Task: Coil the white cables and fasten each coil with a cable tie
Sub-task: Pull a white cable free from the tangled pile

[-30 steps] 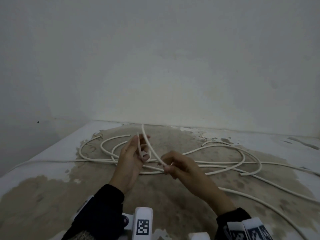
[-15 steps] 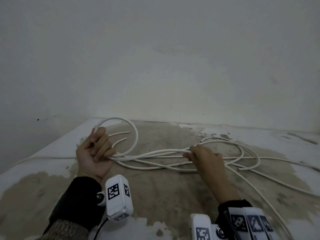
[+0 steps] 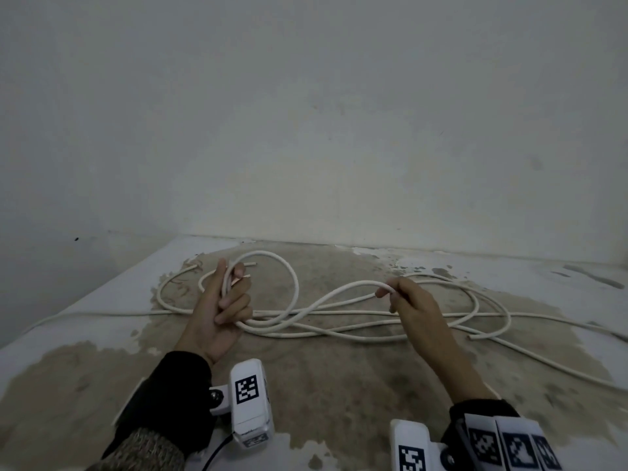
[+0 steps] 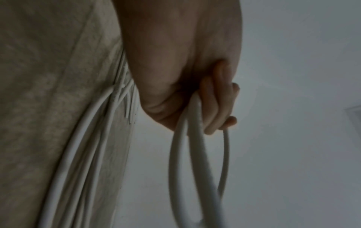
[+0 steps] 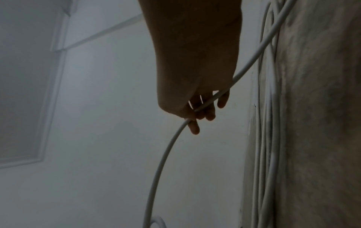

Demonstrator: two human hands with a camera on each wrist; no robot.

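Left hand (image 3: 217,314) — centre-left of the head view, palm turned up, fingers curled round a raised loop (image 3: 282,266) of white cable; the left wrist view shows several strands (image 4: 192,117) passing through the closed fingers.

Right hand (image 3: 413,302) — right of centre, lifted off the surface, fingers loosely hooked over one strand (image 3: 353,287) that arches from it down toward the left hand; the right wrist view shows the strand (image 5: 168,148) crossing the fingertips.

White cables (image 3: 339,326) — long, tangled runs spread across the middle of the frame, trailing out to the left and right edges, lying on the tabletop (image 3: 323,385), a worn, brown-stained surface with white margins.

Wall (image 3: 306,130) — plain, pale, filling the upper half.
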